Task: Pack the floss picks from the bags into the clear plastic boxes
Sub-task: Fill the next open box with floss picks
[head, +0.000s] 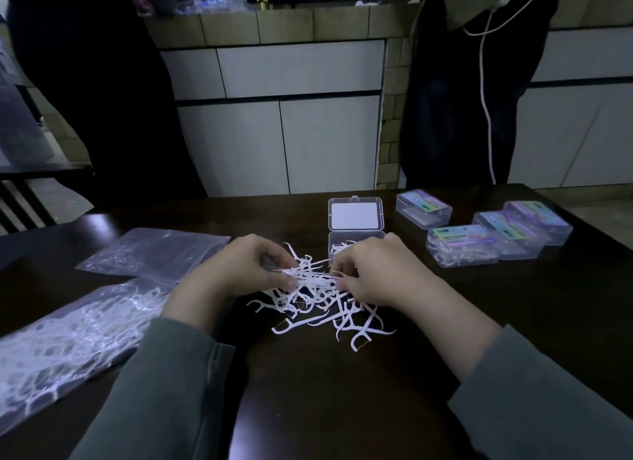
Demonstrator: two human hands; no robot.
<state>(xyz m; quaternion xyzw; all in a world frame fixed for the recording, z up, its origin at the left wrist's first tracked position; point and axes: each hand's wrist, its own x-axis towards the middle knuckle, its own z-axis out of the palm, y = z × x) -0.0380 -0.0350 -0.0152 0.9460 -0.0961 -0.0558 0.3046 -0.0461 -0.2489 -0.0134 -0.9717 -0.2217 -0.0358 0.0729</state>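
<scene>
White picks, clear boxes

White, thin, hooked floss picks (318, 298) lie tangled on the dark glossy table (342, 408). Left hand (239, 271) and right hand (373, 274) each pinch picks at the heap's top. Beyond the right hand, an open clear box (356, 216); outside the left, a full crinkled bag (68, 339).

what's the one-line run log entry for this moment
step: gathering picks | left hand: pinching floss picks | right hand: pinching floss picks | open box: partly filled | closed boxes: four
</scene>
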